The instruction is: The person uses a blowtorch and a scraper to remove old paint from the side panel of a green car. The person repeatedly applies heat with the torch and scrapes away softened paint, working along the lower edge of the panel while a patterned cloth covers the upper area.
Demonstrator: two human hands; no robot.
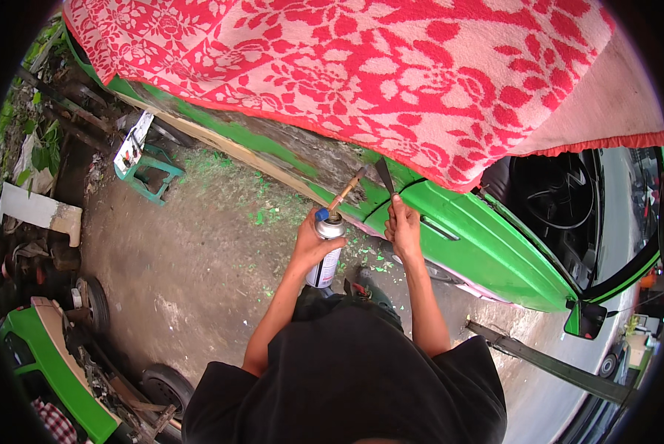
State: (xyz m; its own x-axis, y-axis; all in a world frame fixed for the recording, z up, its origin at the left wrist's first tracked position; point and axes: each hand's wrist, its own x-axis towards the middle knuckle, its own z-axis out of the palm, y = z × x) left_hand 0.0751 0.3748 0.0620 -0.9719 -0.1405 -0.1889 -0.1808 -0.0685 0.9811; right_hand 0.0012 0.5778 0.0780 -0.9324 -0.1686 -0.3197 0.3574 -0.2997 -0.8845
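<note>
My left hand (311, 243) is wrapped round a gas torch (323, 271), a white canister with a blue knob and a copper-coloured burner tube. The burner tube points up and right at the car's side panel (321, 157), where green paint is partly gone and a grey-brown surface shows. My right hand (404, 231) is closed round the handle of a scraper (384, 176). Its dark blade is tilted toward the panel, close to the torch's tip; I cannot tell whether it touches. A dark curved strip (395, 198) lies beside the right hand, on the green car door (487, 233).
A red and pink floral blanket (391, 74) covers the car's upper side. Green paint flakes (261, 200) litter the floor. A small green stool (154, 174) stands at the far left. Loose tyres (95, 305) and a green car part (54, 370) lie left; a long beam (550, 359) lies right.
</note>
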